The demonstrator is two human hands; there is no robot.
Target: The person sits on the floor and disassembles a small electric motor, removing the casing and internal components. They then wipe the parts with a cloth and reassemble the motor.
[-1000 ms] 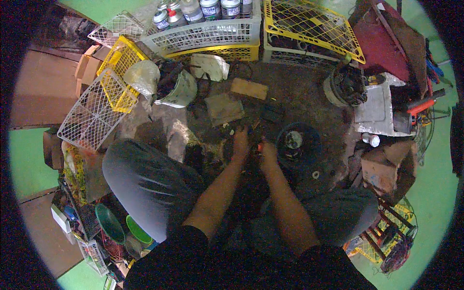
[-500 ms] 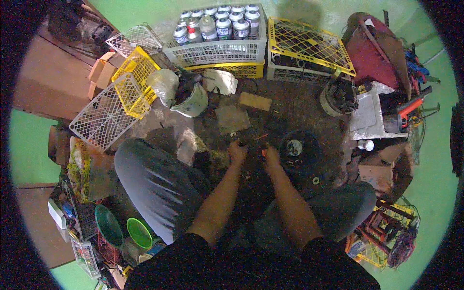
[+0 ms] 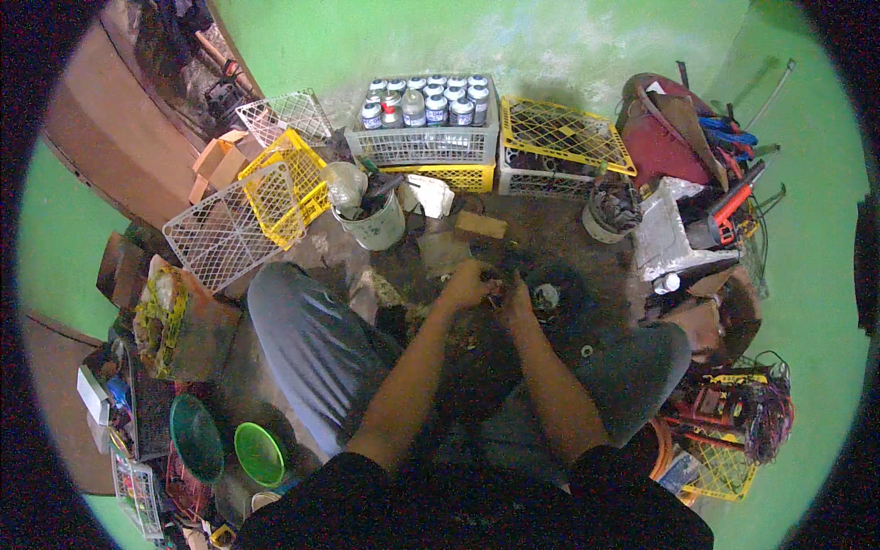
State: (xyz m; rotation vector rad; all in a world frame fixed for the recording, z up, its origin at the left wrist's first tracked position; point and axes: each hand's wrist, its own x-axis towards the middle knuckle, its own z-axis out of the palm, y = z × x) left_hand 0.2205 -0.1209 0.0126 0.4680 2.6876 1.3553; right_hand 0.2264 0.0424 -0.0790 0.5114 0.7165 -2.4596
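Both hands meet over the floor between my bent legs. My left hand (image 3: pixel 466 286) is closed, its fingers curled toward the right hand. Beside it, my right hand (image 3: pixel 516 302) is closed too, with the thumb side facing the left. Between them is a small dark thing with a thin reddish-brown part, too dim to name. Just right of my right hand stands a dark round basin (image 3: pixel 573 291), with a pale round item (image 3: pixel 547 295) in it. A small pale ring (image 3: pixel 587 351) lies near my right knee.
Ahead are a white bucket (image 3: pixel 378 229), a tan block (image 3: pixel 481 225), a crate of spray cans (image 3: pixel 422 147) and a dark-filled pail (image 3: pixel 610 215). An orange-and-black power tool (image 3: pixel 729 213) lies at right. A green basin (image 3: pixel 259 454) and yellow crate (image 3: pixel 286 188) stand left.
My hands have come together from a small gap apart. The orange item that showed at my right hand is now mostly hidden. The view has tilted up, showing more wall.
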